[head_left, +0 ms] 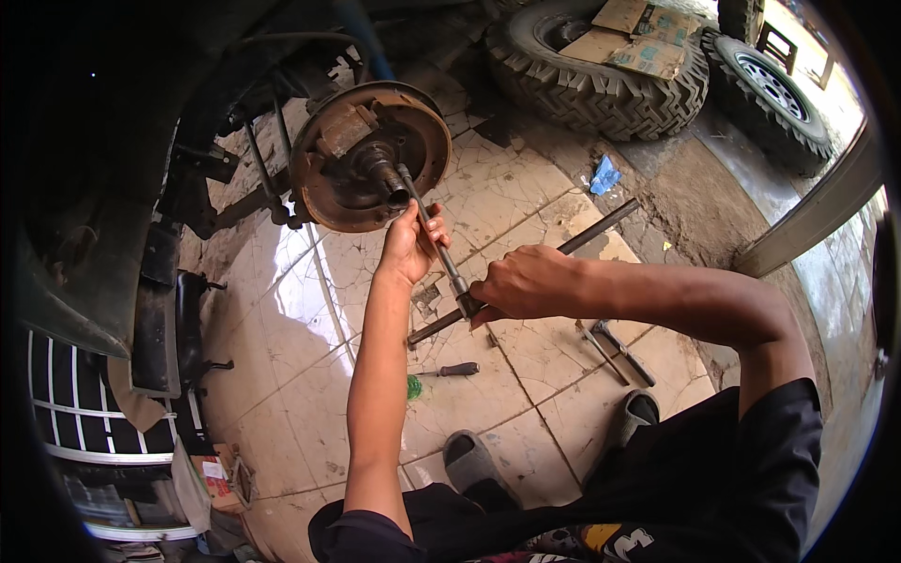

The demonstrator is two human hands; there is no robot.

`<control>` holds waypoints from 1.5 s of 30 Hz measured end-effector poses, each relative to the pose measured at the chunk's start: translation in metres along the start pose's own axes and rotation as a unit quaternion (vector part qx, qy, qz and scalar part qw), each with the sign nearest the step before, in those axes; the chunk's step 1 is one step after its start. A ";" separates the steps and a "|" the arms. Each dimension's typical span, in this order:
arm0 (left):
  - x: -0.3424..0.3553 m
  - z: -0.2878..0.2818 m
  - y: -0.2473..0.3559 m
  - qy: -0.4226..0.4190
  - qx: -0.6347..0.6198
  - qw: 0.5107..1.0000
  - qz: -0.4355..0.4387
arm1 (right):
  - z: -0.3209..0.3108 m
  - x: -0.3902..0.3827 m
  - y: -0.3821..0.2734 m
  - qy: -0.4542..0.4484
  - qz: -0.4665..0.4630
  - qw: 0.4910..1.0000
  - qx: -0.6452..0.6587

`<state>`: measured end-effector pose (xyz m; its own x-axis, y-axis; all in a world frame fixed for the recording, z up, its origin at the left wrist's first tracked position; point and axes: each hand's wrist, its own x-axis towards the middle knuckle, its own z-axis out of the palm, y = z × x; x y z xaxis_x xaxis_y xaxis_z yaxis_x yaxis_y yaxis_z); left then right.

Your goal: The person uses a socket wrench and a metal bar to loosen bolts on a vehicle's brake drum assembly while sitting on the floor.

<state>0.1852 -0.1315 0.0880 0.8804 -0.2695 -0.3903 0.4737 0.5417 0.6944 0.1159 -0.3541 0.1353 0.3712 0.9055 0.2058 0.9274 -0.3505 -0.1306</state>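
A rusty round brake backing plate [314, 192] stands at the upper left, with a hollow axle spindle [380, 174] sticking out of its middle. A long steel socket extension [454, 272] reaches from the plate beside the spindle down toward me. My left hand [411, 246] has its fingers closed round the extension, close to the spindle's open end. At its near end the extension joins a long dark bar [601, 223] that crosses it at an angle. My right hand [526, 283] is wrapped round this bar at the joint. The socket's seat on the plate is too small to make out.
On the cracked tile floor [282, 394] lie a screwdriver [458, 370] and a dark-handled tool [627, 355] beside a thin rod. A big tyre [601, 108] bearing cardboard [648, 52], another wheel [774, 94] and a blue scrap [605, 175] are at the upper right. Vehicle parts fill the left.
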 end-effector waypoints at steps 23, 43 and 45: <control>-0.095 0.071 -0.064 0.036 0.747 0.645 0.154 | 0.009 -0.026 0.039 0.025 -0.018 0.999 -0.008; -0.066 0.007 -0.095 -0.071 0.592 0.785 0.169 | -0.053 -0.029 0.032 -0.063 0.127 0.967 -0.213; -0.055 -0.004 -0.101 -0.119 0.459 0.874 0.106 | -0.074 -0.016 0.009 -0.073 0.090 0.963 -0.243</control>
<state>0.0887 -0.1682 0.0371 0.8793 -0.4574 -0.1330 0.0227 -0.2386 0.9708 0.1222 -0.3895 0.2026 0.5505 0.8311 0.0789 0.7736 -0.5434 0.3260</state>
